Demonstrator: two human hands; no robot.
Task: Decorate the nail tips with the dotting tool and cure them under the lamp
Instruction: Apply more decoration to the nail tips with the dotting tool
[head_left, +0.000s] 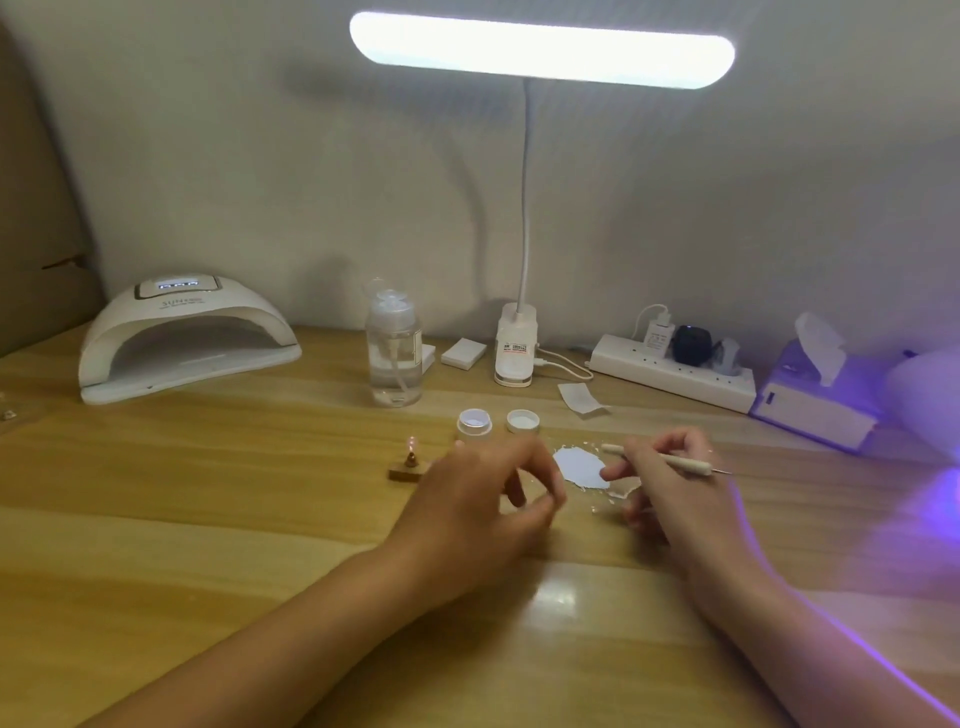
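Observation:
My right hand (660, 483) grips a slim white dotting tool (685, 462), which lies nearly level with its metal tip pointing right. Just left of it a patch of white gel (576, 465) is spread on the wooden table (208, 519). My left hand (483, 493) hovers beside the patch, fingers curled and blurred; whether it pinches anything is unclear. A small nail tip on a gold stand (410, 465) sits to the left of that hand. Behind the hands stand an open white jar (474, 422) and its lid (522, 421). The white curing lamp (182, 343) rests at the back left.
A clear pump bottle (393, 353) and a lit desk lamp on a clip base (514, 348) stand at the back. A power strip (675, 371), a tissue box (810, 400) and a purple glow fill the right side. Small white pads (464, 353) lie near the bottle.

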